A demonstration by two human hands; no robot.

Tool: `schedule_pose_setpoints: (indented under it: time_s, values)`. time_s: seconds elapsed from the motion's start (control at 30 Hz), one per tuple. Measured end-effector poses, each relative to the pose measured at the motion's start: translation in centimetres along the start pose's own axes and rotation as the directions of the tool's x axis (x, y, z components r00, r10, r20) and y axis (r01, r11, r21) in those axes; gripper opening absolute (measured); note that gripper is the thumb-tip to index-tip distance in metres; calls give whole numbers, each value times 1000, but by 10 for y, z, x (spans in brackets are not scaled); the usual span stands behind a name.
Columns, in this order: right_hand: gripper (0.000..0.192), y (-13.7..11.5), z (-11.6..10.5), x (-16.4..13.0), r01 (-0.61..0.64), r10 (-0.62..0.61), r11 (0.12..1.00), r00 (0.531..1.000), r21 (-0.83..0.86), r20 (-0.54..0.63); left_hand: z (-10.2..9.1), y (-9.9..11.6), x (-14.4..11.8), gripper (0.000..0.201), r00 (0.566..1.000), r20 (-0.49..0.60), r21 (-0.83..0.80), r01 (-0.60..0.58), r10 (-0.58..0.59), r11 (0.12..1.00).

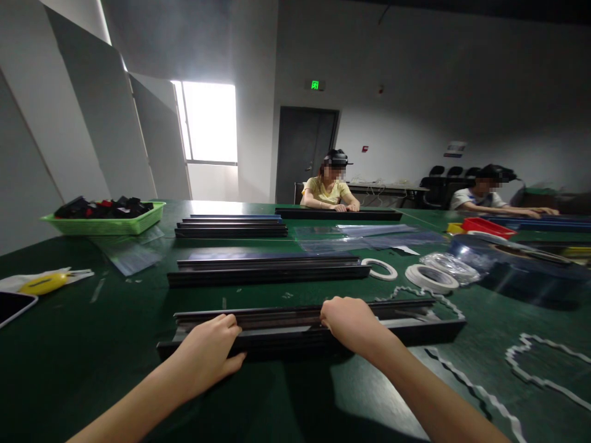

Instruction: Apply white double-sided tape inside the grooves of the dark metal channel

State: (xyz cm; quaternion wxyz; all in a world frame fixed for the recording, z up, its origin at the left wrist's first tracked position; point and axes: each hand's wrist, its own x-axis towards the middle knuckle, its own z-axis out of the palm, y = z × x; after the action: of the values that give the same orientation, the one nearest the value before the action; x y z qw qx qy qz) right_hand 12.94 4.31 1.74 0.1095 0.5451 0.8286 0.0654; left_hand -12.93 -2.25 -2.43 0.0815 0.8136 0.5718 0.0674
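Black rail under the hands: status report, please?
Left hand and right hand both rest on nearest black rail, fingers curled over top edge. Rail flat on green table. White zigzag strip beside right end.

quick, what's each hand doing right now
Left hand: fingers curled over the nearest black rail, gripping it.
Right hand: closed on the same rail.

Tape rolls [418, 274] right of the rails [268, 271], basket [106, 224] far left.

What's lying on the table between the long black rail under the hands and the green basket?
In the head view, another black rail and a clear plastic sheet lie between the near rail and the green basket.
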Motion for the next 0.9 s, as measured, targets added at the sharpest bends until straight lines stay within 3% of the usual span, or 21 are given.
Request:
schedule_pose_setpoints:
  time_s: [0.67, 0.9]
  values:
    - [25, 1, 2, 1, -5, 5, 1000, 1000, 7, 9, 0, 7, 0, 35, 995, 2, 26, 97, -98, 995]
    - [23, 1, 1, -1, 3, -3, 1000, 1000, 19, 6, 5, -2, 1, 38, 989, -30, 65, 149, -148, 987]
